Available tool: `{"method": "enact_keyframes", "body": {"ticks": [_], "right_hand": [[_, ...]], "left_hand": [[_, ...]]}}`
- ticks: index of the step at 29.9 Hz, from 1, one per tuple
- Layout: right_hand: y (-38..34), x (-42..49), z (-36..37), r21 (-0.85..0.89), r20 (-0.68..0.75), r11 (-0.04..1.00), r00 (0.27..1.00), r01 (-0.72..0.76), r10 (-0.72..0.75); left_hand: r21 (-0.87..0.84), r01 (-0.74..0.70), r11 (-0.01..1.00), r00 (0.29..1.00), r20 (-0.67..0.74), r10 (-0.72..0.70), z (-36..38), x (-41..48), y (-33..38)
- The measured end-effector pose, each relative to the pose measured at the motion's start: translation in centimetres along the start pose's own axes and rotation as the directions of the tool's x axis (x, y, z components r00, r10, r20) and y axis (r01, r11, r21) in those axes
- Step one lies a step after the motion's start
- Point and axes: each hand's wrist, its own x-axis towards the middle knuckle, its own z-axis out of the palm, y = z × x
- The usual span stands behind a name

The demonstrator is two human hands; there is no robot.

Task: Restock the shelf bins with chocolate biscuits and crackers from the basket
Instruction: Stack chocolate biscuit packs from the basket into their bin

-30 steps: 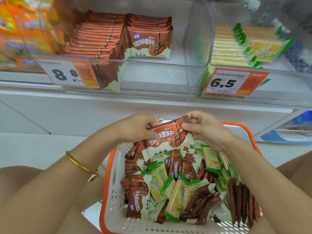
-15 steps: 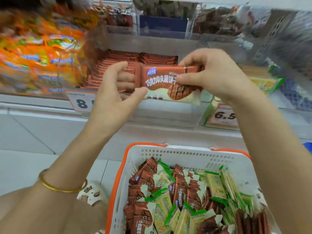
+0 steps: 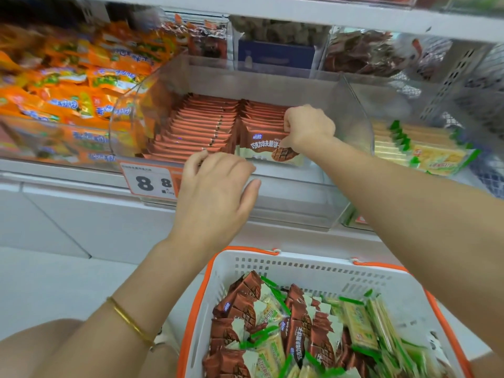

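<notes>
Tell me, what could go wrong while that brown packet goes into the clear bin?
The right hand pinches the chocolate biscuit packet only by its top edge at the front of its row; released badly, it could flop forward inside the clear bin. The left hand sits at the front of the neighbouring row; a nudge might topple those packets. The basket mixes brown and green packets, so the wrong kind might get grabbed next.
</notes>
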Motion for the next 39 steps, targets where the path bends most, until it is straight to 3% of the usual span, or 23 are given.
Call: {"method": "enact_keyframes", "body": {"ticks": [14, 16, 18, 20, 22, 24, 25, 27, 29, 31, 34, 36, 39], "right_hand": [[-0.4, 0.7, -0.1, -0.015, -0.048, 1.000, 0.999, 0.001, -0.002], [-0.7, -0.4, -1.0, 0.043, -0.106, 0.999, 0.994, 0.026, -0.021], [-0.7, -2.8, -2.6, 0.211, -0.165, 0.974, 0.985, 0.086, -0.051], [-0.2, -7.0, -4.4, 0.444, -0.152, 0.885, 0.985, 0.142, -0.082], [0.5, -12.0, -5.5, 0.739, -0.074, 0.659, 0.990, 0.137, -0.123], [1.6, -15.9, -4.2, 0.892, 0.073, 0.453, 0.981, 0.016, -0.179], [1.8, -17.4, -2.5, 0.893, 0.177, 0.444, 0.962, -0.068, -0.208], [1.5, -19.6, 2.2, 0.795, 0.386, 0.578, 0.889, -0.185, -0.246], [0.8, -21.2, 8.0, 0.651, 0.518, 0.737, 0.816, -0.183, -0.255], [-0.3, -23.3, 13.2, 0.533, 0.609, 0.842, 0.727, -0.080, -0.316], [-1.7, -27.1, 19.0, 0.421, 0.702, 0.895, 0.573, 0.146, -0.423], [-2.4, -28.6, 20.9, 0.328, 0.697, 0.911, 0.587, 0.249, -0.412], [-2.6, -29.1, 21.6, 0.276, 0.659, 0.924, 0.647, 0.266, -0.383]], "left_hand": [[0.003, -0.056, 0.998, 0.998, -0.033, 0.056, 0.0, -0.3, -0.2], [0.024, -0.125, 0.992, 0.987, -0.103, 0.127, -0.2, -0.8, 0.1], [0.045, -0.217, 0.975, 0.955, -0.196, 0.221, -0.7, -1.6, 0.9], [0.059, -0.284, 0.957, 0.924, -0.251, 0.290, -1.3, -2.7, 1.6], [0.049, -0.317, 0.947, 0.925, -0.204, 0.320, -1.2, -4.0, 1.9], [0.020, -0.330, 0.944, 0.943, -0.035, 0.330, -0.2, -5.5, 1.6], [0.012, -0.328, 0.945, 0.942, 0.086, 0.326, 0.5, -6.2, 1.3], [0.003, -0.317, 0.949, 0.898, 0.322, 0.299, 2.2, -7.6, 0.5], [-0.001, -0.310, 0.951, 0.832, 0.484, 0.272, 3.4, -8.4, 0.0], [-0.006, -0.279, 0.960, 0.790, 0.567, 0.233, 3.9, -8.7, 0.2], [0.059, -0.261, 0.963, 0.745, 0.647, 0.162, 4.5, -8.4, 0.2], [0.067, -0.242, 0.968, 0.729, 0.671, 0.136, 4.6, -8.1, 0.4], [0.057, -0.223, 0.973, 0.730, 0.671, 0.128, 4.7, -7.9, 0.5]]}}
